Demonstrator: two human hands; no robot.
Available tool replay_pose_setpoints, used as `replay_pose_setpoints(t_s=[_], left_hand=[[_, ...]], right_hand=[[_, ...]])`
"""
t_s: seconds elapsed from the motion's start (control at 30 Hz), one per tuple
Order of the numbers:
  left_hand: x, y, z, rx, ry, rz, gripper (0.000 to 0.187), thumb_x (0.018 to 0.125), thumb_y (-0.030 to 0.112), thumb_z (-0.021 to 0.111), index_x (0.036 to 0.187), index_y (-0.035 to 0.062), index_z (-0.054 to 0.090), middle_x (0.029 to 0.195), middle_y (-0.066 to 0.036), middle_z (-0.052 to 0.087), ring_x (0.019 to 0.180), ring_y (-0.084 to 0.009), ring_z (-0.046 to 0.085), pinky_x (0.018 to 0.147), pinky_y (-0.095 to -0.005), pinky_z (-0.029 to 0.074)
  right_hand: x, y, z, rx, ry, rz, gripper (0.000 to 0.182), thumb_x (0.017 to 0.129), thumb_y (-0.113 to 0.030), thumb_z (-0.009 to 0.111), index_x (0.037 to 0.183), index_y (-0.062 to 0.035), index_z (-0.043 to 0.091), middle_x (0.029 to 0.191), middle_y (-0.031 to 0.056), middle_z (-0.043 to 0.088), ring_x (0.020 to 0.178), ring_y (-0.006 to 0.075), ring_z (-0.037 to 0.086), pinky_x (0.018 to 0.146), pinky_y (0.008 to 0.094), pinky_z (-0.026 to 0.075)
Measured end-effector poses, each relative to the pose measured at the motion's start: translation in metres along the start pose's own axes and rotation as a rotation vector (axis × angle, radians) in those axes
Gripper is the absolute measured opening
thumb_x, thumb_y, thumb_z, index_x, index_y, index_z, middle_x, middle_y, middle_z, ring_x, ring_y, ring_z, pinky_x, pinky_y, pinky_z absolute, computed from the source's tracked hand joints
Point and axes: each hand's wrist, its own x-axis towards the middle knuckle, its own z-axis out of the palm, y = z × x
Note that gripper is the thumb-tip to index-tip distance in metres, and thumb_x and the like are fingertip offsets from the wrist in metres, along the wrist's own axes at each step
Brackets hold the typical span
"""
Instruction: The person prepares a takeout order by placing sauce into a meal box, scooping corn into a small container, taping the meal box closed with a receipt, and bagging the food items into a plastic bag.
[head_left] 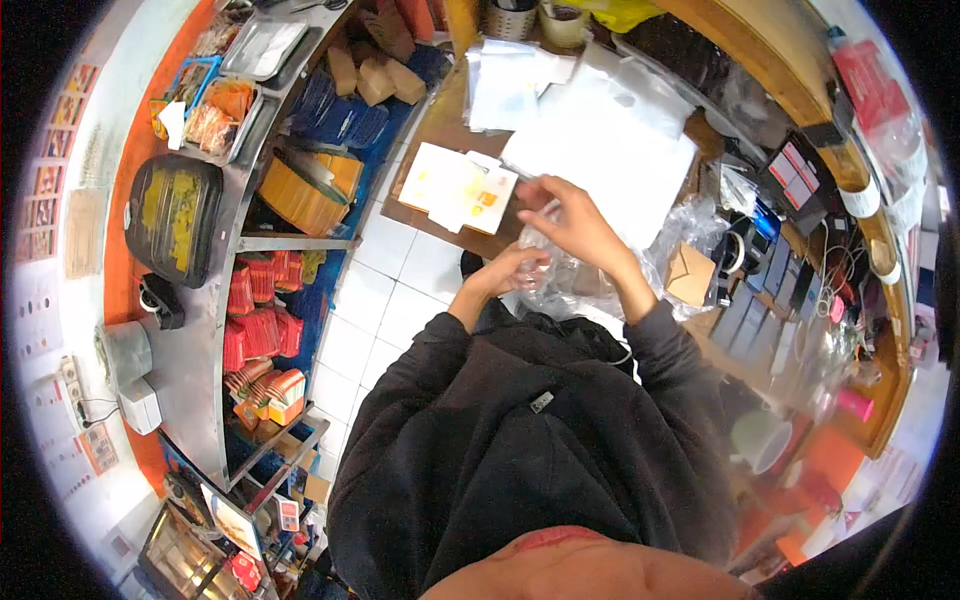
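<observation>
Nearest the camera, head view: part of the wearer's head (pixel 590 575) at the lower edge, then a dark top (pixel 520 440), both on the near side of the hands.

Clear plastic bag (pixel 575 285): crumpled, just below the right hand (pixel 568 222) and to the right of the left hand (pixel 503 272). Left hand curls in, fingertips closed on the bag's side. Right hand arches above, fingers loosely bent; cannot tell whether its tips pinch any plastic.

Handling estimate: bag very light, limp, no stiffness of its own; film probably slick, apt to cling and fold on itself. Tearing seems the likelier damage, since dents would not matter. Best hold, in my judgement: a thumb-and-finger pinch on a doubled edge near the left hand, with the other hand on the opposite edge; grabbing the middle would only bunch it.

Surroundings: printed cards (pixel 460 190) on the desk (pixel 425 222), left of the right hand's fingertips; white sheets (pixel 625 150) beyond that hand; brown box (pixel 690 273) to its right.
</observation>
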Motion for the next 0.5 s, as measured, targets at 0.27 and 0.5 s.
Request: replay_pose_setpoints(t_s=[0.27,0.5], left_hand=[[0.018,-0.005,-0.038,0.851,-0.052,0.471,0.068,0.086,0.025,0.062,0.137,-0.0077,0.03,0.136,-0.025,0.04,0.125,-0.0289,0.04,0.097,-0.0379,0.039],[0.026,-0.013,-0.051,0.633,-0.237,0.323,0.046,0.087,0.022,0.061,0.122,-0.0049,0.048,0.097,-0.013,0.062,0.085,-0.0175,0.059,0.073,-0.0301,0.049]], right_hand=[[0.079,0.033,0.099,-0.592,0.036,0.006,0.125,0.053,-0.048,0.084,0.147,-0.0159,0.008,0.141,0.0276,0.024,0.136,0.0445,0.019,0.108,0.0621,0.016],[0.084,0.045,0.109,-0.679,0.139,-0.11,0.113,0.052,-0.031,0.083,0.144,-0.0142,0.02,0.127,0.0239,0.038,0.119,0.0402,0.038,0.099,0.0539,0.028]])
